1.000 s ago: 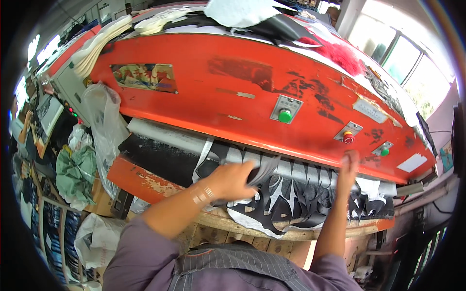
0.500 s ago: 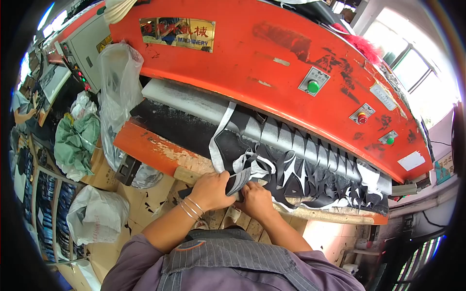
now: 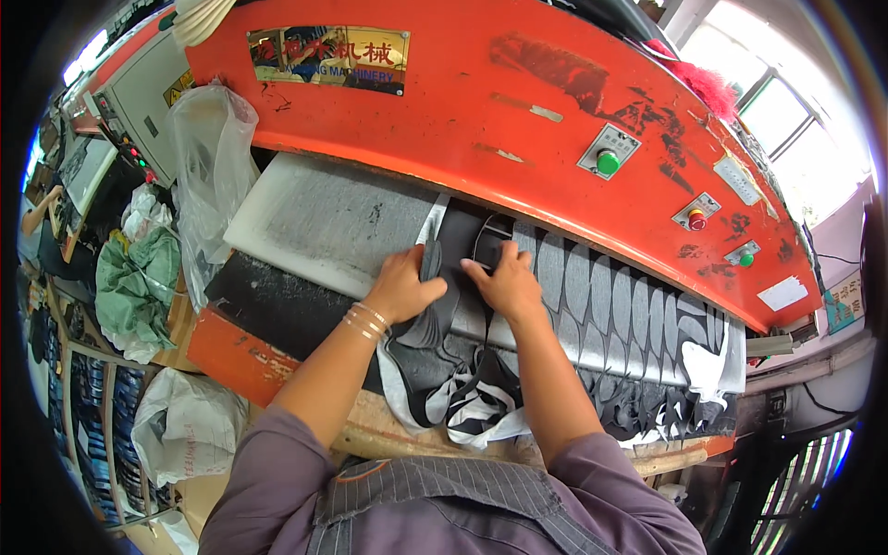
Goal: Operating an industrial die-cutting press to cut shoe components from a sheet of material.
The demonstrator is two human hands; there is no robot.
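My left hand [image 3: 405,285] is closed round a small bundle of dark grey cut pieces [image 3: 431,252], held over the left edge of a black sheet [image 3: 460,227]. To its right, my right hand [image 3: 511,283] grips a thin-walled metal cutting die [image 3: 491,235] standing on the sheet. The fingers partly hide the die. Rightward, the sheet has a row of long, leaf-shaped cut-outs that show the pale cutting board [image 3: 314,208] below. Black and white offcut strips [image 3: 481,407] hang over the front edge below my hands.
A large red press [image 3: 444,102] spans the far side, with green [image 3: 608,163] and red [image 3: 696,220] buttons. Its overhang sits just above the board. A clear plastic bag [image 3: 215,157] hangs at left, above a green bag [image 3: 134,287] and a white sack [image 3: 190,425].
Both hands have moved forward from the front edge onto the sheet. My right hand has taken hold of the die. The board and sheet now reach out farther from under the press.
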